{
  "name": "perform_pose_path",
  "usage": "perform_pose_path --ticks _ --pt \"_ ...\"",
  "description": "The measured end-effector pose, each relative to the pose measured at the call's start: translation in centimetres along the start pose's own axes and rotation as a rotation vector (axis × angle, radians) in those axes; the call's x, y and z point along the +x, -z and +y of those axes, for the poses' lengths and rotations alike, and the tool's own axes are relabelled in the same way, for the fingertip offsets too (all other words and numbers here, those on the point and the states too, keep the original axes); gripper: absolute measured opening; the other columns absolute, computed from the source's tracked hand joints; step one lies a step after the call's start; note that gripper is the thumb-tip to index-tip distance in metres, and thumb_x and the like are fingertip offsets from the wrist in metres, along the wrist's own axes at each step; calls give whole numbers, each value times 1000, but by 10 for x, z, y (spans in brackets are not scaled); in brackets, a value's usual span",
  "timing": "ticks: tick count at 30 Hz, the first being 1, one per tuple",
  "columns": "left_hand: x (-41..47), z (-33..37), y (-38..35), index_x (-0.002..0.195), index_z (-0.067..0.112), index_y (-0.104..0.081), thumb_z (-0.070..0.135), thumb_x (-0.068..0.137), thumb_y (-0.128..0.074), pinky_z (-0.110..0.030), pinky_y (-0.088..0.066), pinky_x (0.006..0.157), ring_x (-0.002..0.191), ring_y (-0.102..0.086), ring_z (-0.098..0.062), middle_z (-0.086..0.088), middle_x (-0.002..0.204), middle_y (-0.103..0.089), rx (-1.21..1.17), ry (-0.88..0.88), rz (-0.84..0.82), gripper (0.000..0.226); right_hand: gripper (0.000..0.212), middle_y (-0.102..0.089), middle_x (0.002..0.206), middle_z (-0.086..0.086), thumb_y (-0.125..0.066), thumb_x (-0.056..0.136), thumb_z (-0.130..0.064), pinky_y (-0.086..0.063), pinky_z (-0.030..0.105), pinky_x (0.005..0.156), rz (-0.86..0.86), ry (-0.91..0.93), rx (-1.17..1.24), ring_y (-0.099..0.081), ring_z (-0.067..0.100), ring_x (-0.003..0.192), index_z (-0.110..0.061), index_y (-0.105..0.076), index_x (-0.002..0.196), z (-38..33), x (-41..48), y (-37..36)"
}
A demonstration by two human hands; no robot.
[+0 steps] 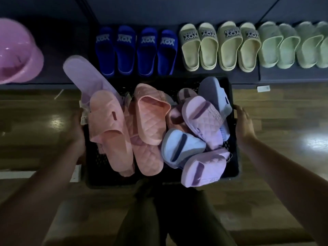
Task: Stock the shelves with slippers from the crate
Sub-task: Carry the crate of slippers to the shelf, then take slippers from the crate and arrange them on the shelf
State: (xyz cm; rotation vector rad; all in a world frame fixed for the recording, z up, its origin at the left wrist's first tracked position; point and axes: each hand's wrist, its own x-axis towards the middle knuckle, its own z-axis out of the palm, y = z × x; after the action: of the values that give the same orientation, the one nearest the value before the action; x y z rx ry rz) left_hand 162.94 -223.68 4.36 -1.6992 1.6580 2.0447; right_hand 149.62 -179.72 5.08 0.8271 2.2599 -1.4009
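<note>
A black plastic crate point(234, 167) is in front of me, piled with slippers: pink quilted ones point(149, 118), lilac ones point(204, 121), pale blue ones point(181, 148) and a long lilac slipper point(85, 75) sticking out at the upper left. My left hand point(78, 132) grips the crate's left side. My right hand point(244, 123) grips its right side. Beyond it runs a low dark shelf point(245, 77) with blue slippers point(136, 50), beige slippers point(218, 47) and pale green slippers point(292, 45) lined up in a row.
A pink plastic basin point(17, 52) sits on the shelf at the far left. Wooden floor point(292, 112) lies on both sides of the crate. My dark-trousered legs point(168, 215) are just below the crate. A small white tag point(263, 88) lies at the shelf's front edge.
</note>
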Motion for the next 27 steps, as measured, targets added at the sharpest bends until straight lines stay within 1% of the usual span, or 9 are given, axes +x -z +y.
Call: perform_pose_path --ticks 3,7,9,15,19,21,23,25,27 --pt "23 -14 -19 62 26 -74 44 92 -45 -18 -51 56 60 -66 -7 8 66 -69 -29 52 -58 46 42 -59 127 -1 -32 95 -47 -41 40 103 -26 25 -19 -55 19 115 -30 -55 126 27 20 -18" --pt "57 -31 -26 80 28 -69 42 94 -44 -16 -53 54 70 -65 -4 14 68 -69 47 2 -43 32 36 -60 119 -2 -33 98 -40 -41 37 101 -3 31 -14 -55 19 112 -28 -55 124 53 45 -32" --pt "71 -39 -30 74 30 -71 39 97 -38 -13 -53 53 63 -64 4 19 64 -68 55 -12 -40 41 39 -58 126 -1 -33 98 -40 -40 35 103 -6 24 -12 -53 19 115 -26 -53 128 63 55 -37" --pt "80 -57 -41 67 24 -72 39 93 -47 -14 -49 48 54 -65 -3 12 58 -68 94 2 -63 39 34 -58 113 -2 -32 99 -37 -41 32 90 19 36 7 -54 19 108 -25 -55 122 85 73 -40" --pt "76 -62 -39 79 25 -71 45 93 -45 -21 -52 63 75 -67 -8 14 68 -71 124 -2 -55 35 38 -59 121 1 -33 94 -50 -44 43 99 -41 24 -2 -56 22 112 -33 -53 122 92 73 -36" --pt "70 -64 -40 80 28 -72 45 96 -39 -28 -49 78 104 -62 -17 10 98 -73 179 -24 -31 40 54 -53 135 0 -34 87 -63 -37 46 107 -81 -35 -12 -50 21 123 -35 -46 132 92 74 -33" --pt "57 -59 -46 88 28 -60 44 99 -34 -34 -43 93 126 -49 -25 -5 134 -56 210 7 -9 33 69 -45 145 -2 -32 82 -70 -31 45 112 -129 -69 -63 -43 18 131 -34 -41 139 87 71 -30" --pt "38 -48 -54 91 28 -55 42 100 -32 -36 -38 103 126 -48 -24 -8 138 -51 209 24 19 28 75 -48 143 -5 -32 75 -75 -33 45 111 -136 -82 -122 -45 18 130 -35 -45 137 80 65 -25" --pt "26 -43 -53 100 21 -60 50 95 -39 -39 -37 106 121 -51 -25 -8 130 -55 223 -8 55 36 65 -55 135 -4 -33 81 -70 -38 43 107 -124 -55 -180 -51 19 123 -34 -51 132 67 50 -20"
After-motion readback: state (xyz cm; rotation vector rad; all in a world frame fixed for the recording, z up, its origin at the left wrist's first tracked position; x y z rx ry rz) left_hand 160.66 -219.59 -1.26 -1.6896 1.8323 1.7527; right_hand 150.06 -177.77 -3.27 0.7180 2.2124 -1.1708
